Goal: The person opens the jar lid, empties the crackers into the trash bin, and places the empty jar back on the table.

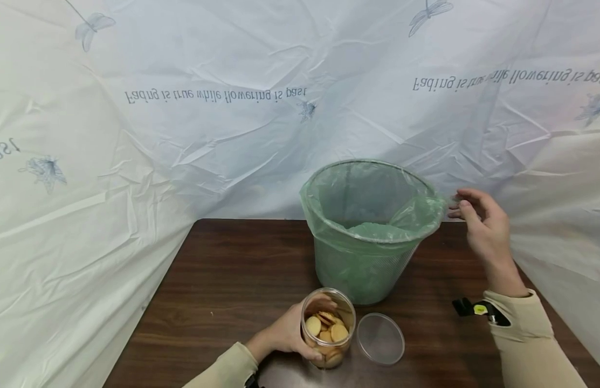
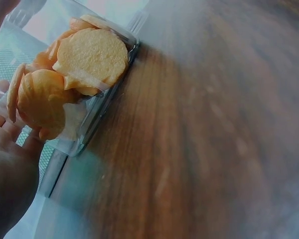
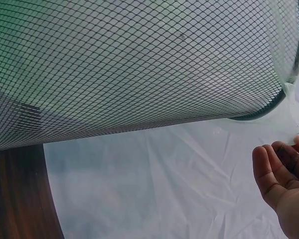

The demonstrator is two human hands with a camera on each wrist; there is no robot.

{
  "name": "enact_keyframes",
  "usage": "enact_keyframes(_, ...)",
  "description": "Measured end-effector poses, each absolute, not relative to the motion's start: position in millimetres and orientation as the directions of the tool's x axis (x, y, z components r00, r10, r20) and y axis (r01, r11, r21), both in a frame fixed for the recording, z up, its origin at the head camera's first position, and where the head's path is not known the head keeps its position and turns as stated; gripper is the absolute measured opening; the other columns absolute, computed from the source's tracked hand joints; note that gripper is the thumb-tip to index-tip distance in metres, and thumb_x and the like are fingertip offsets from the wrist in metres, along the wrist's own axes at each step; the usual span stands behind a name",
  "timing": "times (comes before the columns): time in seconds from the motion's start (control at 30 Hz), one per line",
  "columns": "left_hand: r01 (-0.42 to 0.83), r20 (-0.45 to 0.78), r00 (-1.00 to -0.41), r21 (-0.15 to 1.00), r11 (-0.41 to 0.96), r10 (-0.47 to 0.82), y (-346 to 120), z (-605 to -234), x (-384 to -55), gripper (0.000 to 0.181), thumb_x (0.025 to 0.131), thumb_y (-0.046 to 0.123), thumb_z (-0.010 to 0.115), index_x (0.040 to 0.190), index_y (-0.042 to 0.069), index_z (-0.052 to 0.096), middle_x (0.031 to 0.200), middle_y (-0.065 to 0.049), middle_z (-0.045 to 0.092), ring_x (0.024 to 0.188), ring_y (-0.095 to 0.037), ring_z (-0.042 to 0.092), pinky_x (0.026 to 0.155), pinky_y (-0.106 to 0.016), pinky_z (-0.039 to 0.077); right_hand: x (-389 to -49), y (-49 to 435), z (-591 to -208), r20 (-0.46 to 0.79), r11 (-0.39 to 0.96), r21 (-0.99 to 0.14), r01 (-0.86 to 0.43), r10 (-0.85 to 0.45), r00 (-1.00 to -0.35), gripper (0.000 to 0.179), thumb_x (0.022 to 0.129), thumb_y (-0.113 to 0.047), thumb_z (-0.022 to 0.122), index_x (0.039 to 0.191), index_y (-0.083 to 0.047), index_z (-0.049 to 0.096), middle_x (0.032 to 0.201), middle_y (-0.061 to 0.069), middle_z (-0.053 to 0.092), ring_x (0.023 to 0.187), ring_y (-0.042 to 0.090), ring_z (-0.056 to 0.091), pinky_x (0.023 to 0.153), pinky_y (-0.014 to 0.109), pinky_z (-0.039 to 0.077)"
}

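My left hand (image 1: 287, 330) grips a clear plastic jar (image 1: 349, 318), its fingers and thumb around the sides. Round, flat, golden biscuits (image 2: 92, 55) lie inside the jar, which stands low over the table. Behind it is a mesh waste bin (image 3: 139, 59), lined with a thin green bin bag (image 1: 329, 229) folded over the rim. At the bin's right side, my right hand (image 1: 489, 229) pinches a stretched edge of the bag between thumb and fingertips, just outside the rim. A clear round lid (image 1: 380, 339) lies flat right of the jar.
Everything stands on a dark brown wooden table (image 1: 232, 269). White sheeting (image 1: 222, 145) printed with text and dragonflies hangs behind the table and along both sides. The bin stands near the table's back edge.
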State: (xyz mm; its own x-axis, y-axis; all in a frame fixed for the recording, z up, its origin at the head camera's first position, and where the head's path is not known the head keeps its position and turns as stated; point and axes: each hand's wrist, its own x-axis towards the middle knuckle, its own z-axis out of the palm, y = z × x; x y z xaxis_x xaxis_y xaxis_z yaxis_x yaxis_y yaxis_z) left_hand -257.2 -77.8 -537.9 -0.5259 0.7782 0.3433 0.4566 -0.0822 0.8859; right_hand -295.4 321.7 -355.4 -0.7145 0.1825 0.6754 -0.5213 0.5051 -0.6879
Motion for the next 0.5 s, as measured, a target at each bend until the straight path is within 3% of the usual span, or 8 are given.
enact_keyframes(0.27,0.442,0.333,-0.533,0.894,-0.080,0.778,-77.7,-535.7,-255.0,0.099,0.066,0.011,0.087,0.148,0.017,0.031,0.143,-0.007,0.049,0.130,-0.023,0.050,0.110,-0.032,0.041,-293.9,320.1,-349.2,0.684,0.500,-0.688,-0.525,0.206,-0.699,0.026,0.098,-0.005,0.054,0.120,0.005,0.061,0.102,-0.005,0.064,0.080,0.004,0.064,0.071,0.012,0.052)
enact_keyframes(0.5,0.424,0.324,-0.535,0.902,-0.085,0.780,-78.1,-535.1,-254.8,0.100,0.067,0.010,0.086,0.149,0.019,0.030,0.144,-0.006,0.048,0.130,-0.023,0.050,0.110,-0.033,0.040,-293.2,316.5,-342.9,0.698,0.537,-0.663,-0.521,0.192,-0.690,0.028,0.094,-0.002,0.060,0.120,0.007,0.062,0.104,-0.011,0.063,0.095,0.000,0.061,0.078,0.008,0.048)
